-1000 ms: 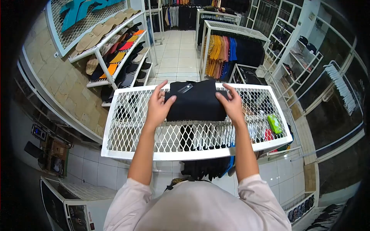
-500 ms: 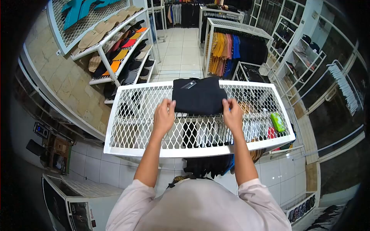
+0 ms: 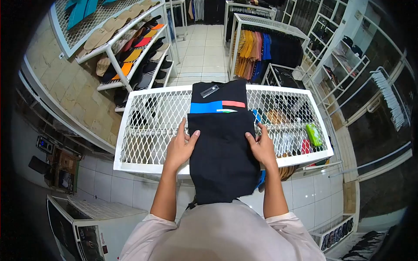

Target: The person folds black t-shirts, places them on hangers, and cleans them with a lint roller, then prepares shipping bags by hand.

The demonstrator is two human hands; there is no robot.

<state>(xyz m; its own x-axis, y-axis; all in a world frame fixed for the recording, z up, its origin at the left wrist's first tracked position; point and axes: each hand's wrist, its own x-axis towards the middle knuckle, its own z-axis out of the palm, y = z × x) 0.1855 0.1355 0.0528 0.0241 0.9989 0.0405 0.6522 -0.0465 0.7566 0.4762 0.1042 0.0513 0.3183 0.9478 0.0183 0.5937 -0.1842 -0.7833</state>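
A folded black T-shirt (image 3: 222,148) lies across the white mesh table top, its lower part hanging over the front edge toward me. Near its far end show a blue and red printed band (image 3: 207,107) and a dark hang tag (image 3: 210,91). My left hand (image 3: 179,148) is at the shirt's left edge, thumb on the cloth and index finger stretched out beside it. Opposite, my right hand (image 3: 262,148) touches the right edge with its thumb, its fingers apart. The undersides of both hands are hidden.
The mesh table (image 3: 143,166) has a white frame, with garments hanging below. A green packet (image 3: 313,135) lies at its right end. Caps fill a shelf rack (image 3: 126,82) at far left. Beyond stands a clothes rack (image 3: 270,19) with coloured shirts; a white cabinet (image 3: 113,230) is at lower left.
The compact black bundle has been opened out toward me, showing the blue and red print. Both hands have moved nearer my body, along the shirt's sides.
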